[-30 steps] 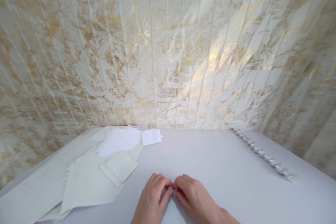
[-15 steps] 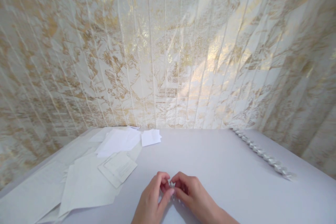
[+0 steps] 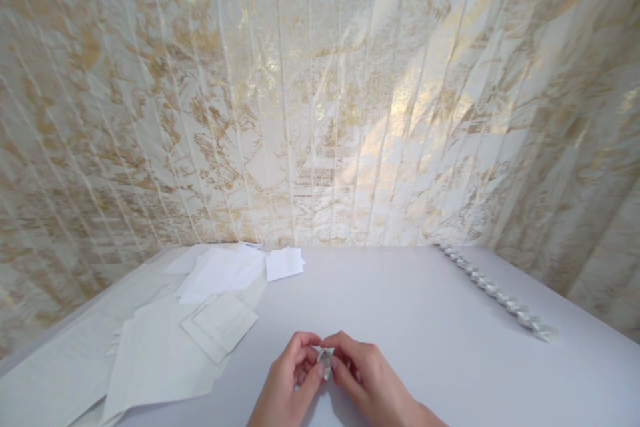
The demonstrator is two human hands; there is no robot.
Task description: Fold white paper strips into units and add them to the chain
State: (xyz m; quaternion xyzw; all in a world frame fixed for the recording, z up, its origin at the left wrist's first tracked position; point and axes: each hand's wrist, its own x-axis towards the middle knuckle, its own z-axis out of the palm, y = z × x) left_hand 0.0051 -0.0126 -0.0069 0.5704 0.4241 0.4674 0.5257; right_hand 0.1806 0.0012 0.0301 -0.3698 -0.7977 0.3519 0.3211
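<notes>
Since both my hands are down at the near edge of the view, that's where the little folded piece (image 3: 326,363) sits too, right between them. My left hand (image 3: 293,373) has it pinched from one side and my right hand (image 3: 367,373) from the other, thumbs on the near side, fingertips curled in around the top. It's greyish-white, too small to make out the folds. Off to the left there's a messy spread of loose paper sheets (image 3: 165,353), with a few small paper rectangles (image 3: 220,325) on top. Further out, a small white stack (image 3: 285,263) lies near the patterned curtain (image 3: 320,93), and a silvery twisted strip (image 3: 493,290) slants along the table (image 3: 400,307) on the right.
</notes>
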